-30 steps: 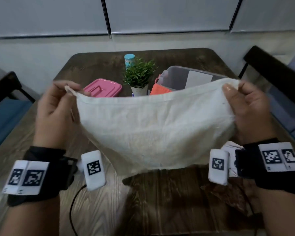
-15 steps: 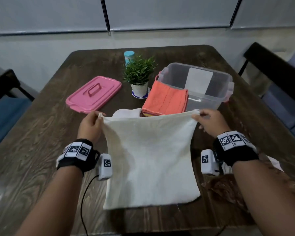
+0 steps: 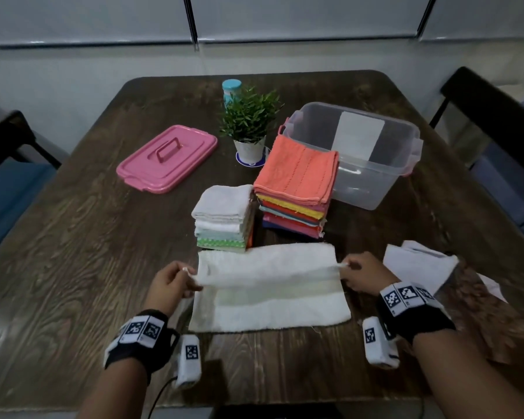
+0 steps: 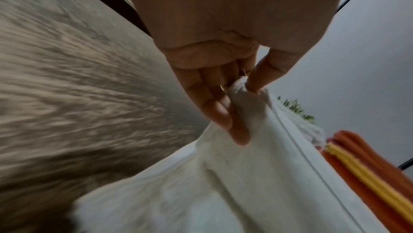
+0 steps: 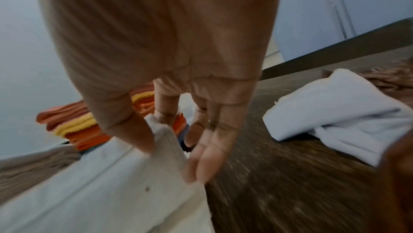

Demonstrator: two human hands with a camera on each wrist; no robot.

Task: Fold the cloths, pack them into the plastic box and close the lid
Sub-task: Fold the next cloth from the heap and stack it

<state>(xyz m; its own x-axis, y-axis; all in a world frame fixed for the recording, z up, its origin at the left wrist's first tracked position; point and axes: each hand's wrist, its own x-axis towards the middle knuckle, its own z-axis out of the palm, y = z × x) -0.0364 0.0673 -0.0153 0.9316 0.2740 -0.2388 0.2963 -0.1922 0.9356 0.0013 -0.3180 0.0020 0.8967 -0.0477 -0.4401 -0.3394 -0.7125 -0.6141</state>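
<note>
Pinching one end each of a raised fold, both hands hold the cream-white rectangular cloth (image 3: 270, 285) w/ its lower part flat on the dark wood-grain table (image 3: 73, 237), near the front edge. Left hand (image 3: 170, 282) sits at the cloth's left end, thumb & forefinger clamped on a bunched bit of fabric; in the left wrist view the other fingers (image 4: 214, 106) run fairly straight down along the cloth. Right hand (image 3: 360, 275) mirrors it at the right end, thumb & index nipping the fabric, remaining fingers (image 5: 210, 148) loosely extended beside it. Hands are well apart, the cloth's width between them, forearms angled in from the near edge, wrists low over the table.

Just behind the cloth stand two folded stacks: a pale one of white, grey & green cloths (image 3: 224, 219), and beside it a taller bright stack topped by a coral-orange towel (image 3: 298, 173). The coral towel's far edge leans against the clear plastic box (image 3: 375, 182), which stands open. Pink plastic lid w/ handle (image 3: 167, 157) lies on the table to the left, apart from the box. A crumpled white cloth (image 3: 418, 264) lies on the table right of the right hand.
</note>
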